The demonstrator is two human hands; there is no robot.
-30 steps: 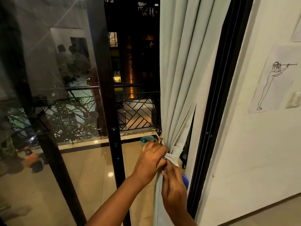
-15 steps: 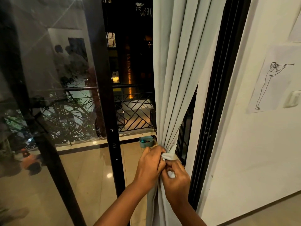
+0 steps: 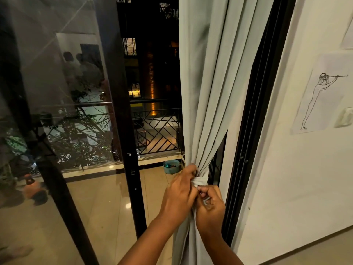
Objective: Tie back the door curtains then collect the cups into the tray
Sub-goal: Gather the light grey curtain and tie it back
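Note:
A pale grey door curtain (image 3: 206,88) hangs bunched against the black door frame on the right. A strip of the same pale cloth, the tie-back (image 3: 200,181), wraps its gathered waist. My left hand (image 3: 178,194) grips the bunched curtain and the tie-back from the left, fingers curled over the folds. Just below and to the right, my right hand (image 3: 210,205) pinches an end of the tie-back with curled fingers. No cups and no tray show in this view.
A glass sliding door with a black frame (image 3: 122,131) stands to the left, open onto a dark balcony with a metal railing (image 3: 158,134). A small teal pot (image 3: 171,166) sits on the balcony floor. On the right, a white wall carries a line drawing (image 3: 321,96).
My right hand has risen and curled tighter on the tie-back end, close under my left hand. The curtain is gathered more tightly at its waist. The view has shifted slightly.

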